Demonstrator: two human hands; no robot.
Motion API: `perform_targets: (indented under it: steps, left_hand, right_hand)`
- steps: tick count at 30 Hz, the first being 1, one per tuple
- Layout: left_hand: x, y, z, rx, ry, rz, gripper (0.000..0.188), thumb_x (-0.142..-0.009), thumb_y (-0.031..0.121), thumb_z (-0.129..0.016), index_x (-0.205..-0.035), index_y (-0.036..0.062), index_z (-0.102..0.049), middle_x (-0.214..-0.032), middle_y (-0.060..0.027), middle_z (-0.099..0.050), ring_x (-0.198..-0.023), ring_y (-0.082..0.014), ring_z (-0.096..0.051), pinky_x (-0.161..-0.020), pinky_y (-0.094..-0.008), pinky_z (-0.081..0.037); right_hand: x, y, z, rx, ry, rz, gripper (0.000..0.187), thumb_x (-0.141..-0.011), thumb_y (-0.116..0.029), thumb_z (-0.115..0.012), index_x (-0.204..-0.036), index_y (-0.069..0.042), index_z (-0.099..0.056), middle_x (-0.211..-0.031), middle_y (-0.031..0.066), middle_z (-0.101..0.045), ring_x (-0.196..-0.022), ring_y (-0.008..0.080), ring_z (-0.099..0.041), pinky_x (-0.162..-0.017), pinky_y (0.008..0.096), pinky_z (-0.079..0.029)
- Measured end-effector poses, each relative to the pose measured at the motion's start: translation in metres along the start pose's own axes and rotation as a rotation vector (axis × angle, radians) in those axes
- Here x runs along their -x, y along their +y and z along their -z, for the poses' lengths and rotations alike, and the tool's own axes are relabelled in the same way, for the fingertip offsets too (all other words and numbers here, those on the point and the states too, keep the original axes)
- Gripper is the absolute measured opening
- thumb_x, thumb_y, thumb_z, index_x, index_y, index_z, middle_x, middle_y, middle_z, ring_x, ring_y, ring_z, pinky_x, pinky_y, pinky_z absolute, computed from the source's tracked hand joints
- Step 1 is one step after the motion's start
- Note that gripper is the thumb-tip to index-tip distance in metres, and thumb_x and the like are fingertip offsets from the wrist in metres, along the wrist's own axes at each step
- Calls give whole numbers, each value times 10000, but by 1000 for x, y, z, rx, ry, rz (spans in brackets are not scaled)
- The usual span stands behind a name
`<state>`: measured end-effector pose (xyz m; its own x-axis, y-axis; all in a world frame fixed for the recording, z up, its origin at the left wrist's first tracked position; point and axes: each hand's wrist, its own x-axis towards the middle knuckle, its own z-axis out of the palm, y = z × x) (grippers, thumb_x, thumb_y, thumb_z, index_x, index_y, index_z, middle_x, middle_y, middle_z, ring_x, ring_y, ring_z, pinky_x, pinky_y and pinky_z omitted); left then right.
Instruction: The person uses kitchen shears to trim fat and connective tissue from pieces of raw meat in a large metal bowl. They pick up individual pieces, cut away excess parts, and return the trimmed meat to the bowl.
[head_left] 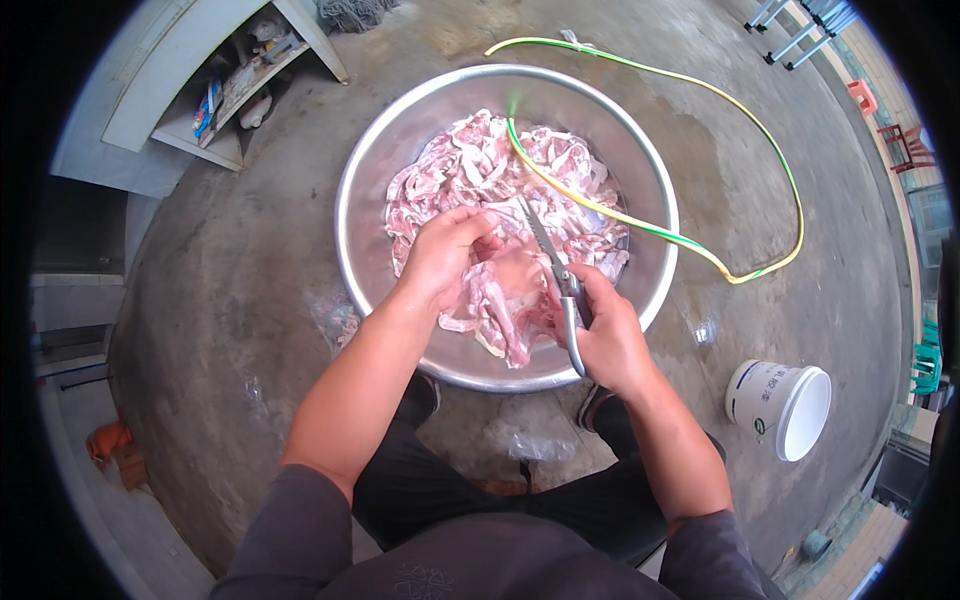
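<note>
A wide metal basin [655, 190] stands on the floor in front of me, with many pieces of raw pink meat [470, 150] in it. My left hand [445, 250] is closed on a piece of raw meat [495, 310] over the near half of the basin. In my right hand [608, 335] is a pair of scissors [553, 262] with grey handles and a serrated blade. Its blades point up and away, right beside the meat. Whether they touch it I cannot tell. A yellow-green hose [590, 203] runs over the basin's right rim, its end among the meat.
The hose loops on the concrete floor [730, 330] beyond the basin. A white bucket [765, 400] lies tipped at the right. Clear plastic film [540, 445] is between my feet, and a plastic bag [335, 318] lies left of the basin. An open-fronted cabinet [215, 90] stands far left.
</note>
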<state>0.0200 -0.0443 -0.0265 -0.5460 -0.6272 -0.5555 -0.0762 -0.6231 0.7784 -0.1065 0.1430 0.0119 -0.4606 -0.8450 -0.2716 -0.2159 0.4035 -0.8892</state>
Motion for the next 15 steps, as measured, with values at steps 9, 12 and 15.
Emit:
perform_targets:
  steps: [9,12,15]
  left_hand:
    - [9,7,20,-200,-200,-112,186,-1010,167,-597,-1118,29,-657,-940,-23,-641,-865,-122,-613,-818,-288,-513]
    - [11,24,48,-249,-186,-162,198,-1007,185,-605,-1103,20,-659,-912,-26,-645,-854,-122,-622,-821,-290,-516]
    - [13,36,104,-401,-23,-161,183,-993,196,-612,-1029,26,-670,-868,-23,-646,-829,-122,-624,-800,-294,-512]
  right_hand:
    - [-4,6,10,-217,-12,-47,499,-868,-33,-721,-1328,-33,-528,-897,72,-709,-841,124,-675,-789,290,-543]
    - [-5,11,10,-269,-8,10,410,-944,-46,-652,-1330,-34,-515,-1008,29,-647,-855,112,-661,-699,246,-531]
    - [-6,18,9,-333,-7,-13,427,-921,9,-623,-1331,-23,-507,-1016,53,-663,-891,140,-670,-761,273,-541]
